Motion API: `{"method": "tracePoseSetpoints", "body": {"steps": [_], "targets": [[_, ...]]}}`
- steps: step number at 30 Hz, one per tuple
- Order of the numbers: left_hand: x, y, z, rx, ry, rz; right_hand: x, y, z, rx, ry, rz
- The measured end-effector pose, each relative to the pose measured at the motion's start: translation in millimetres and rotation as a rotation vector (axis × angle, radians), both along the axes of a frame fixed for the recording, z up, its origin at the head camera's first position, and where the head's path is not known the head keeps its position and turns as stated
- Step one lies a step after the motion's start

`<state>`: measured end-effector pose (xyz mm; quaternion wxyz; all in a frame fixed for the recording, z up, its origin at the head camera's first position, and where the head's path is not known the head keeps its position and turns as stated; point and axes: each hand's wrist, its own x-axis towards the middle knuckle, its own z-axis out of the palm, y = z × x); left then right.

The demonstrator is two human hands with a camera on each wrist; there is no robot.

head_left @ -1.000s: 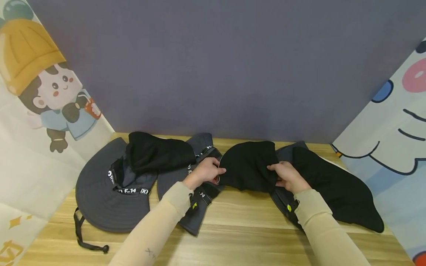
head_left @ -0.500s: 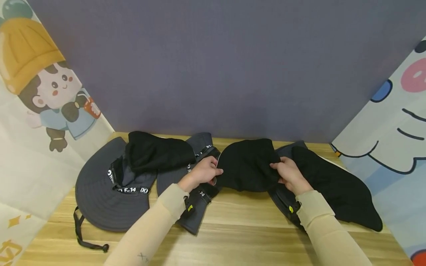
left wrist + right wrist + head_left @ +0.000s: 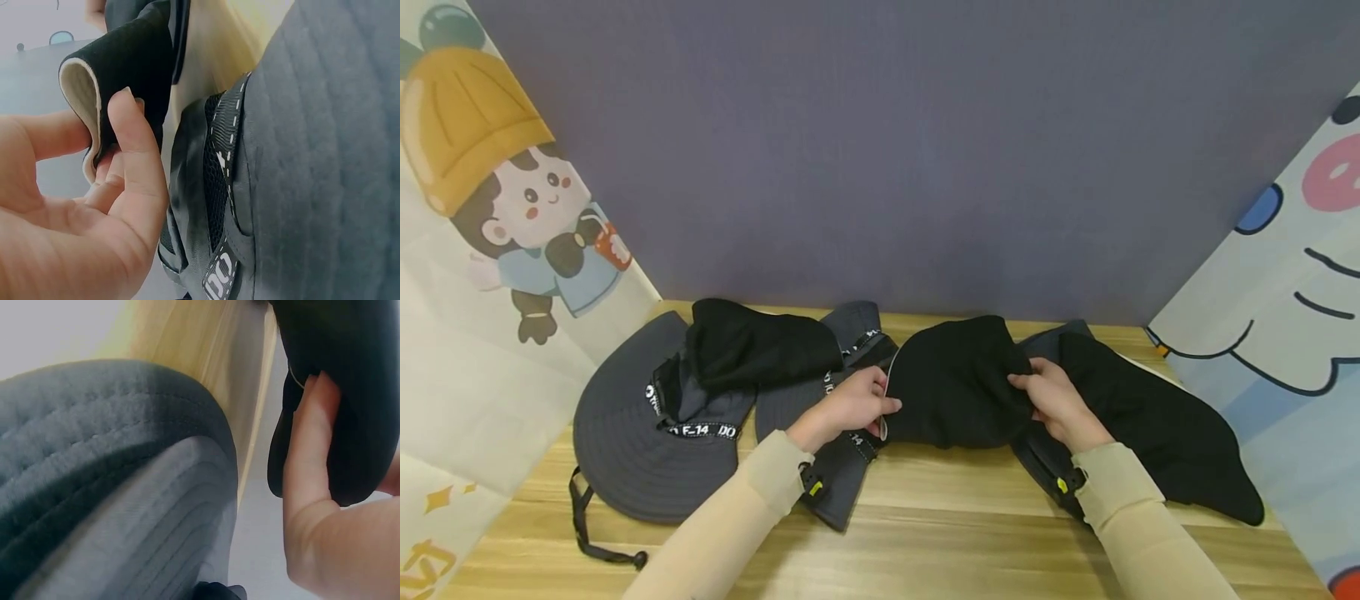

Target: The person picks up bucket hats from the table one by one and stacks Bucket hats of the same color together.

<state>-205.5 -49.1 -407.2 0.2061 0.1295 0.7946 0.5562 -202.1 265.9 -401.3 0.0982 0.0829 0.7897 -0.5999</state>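
A grey wall (image 3: pixel 880 150) is rising behind everything, its top cut off by the frame. The wooden worktop (image 3: pixel 955 508) is running out of sight at six o'clock. A wide grey hat (image 3: pixel 640 475) is lying at nine o'clock, its crown partly hiding under black fabric. Another black panel (image 3: pixel 1157 433) is stretching out at three o'clock. The held black cloth (image 3: pixel 951 383) is spanning the middle; whether it is joining a hat is hard to make out. The left hand (image 3: pixel 850 404) is pinching its pale-lined edge at nine o'clock. The right hand (image 3: pixel 1060 400) is clamping its three-o'clock side, some fingers hiding behind it. A thin cord (image 3: pixel 583 525) is trailing from the hat's seven-o'clock side.
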Motion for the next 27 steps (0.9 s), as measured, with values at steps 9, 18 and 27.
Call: {"method": "tracePoseSetpoints", "body": {"steps": [9, 18, 27], "targets": [[18.5, -6.6, 1.9, 0.027, -0.047, -0.115, 3.4, -3.8, -1.8, -0.012, 0.008, 0.029], [36.3, -3.7, -2.0, -0.004, -0.084, -0.146, 5.2, -3.8, -3.1, 0.055, 0.025, 0.09], [47.0, -2.2, -3.0, -0.083, -0.074, -0.193, 8.2, -6.4, -7.8, 0.089, 0.017, 0.137]]}}
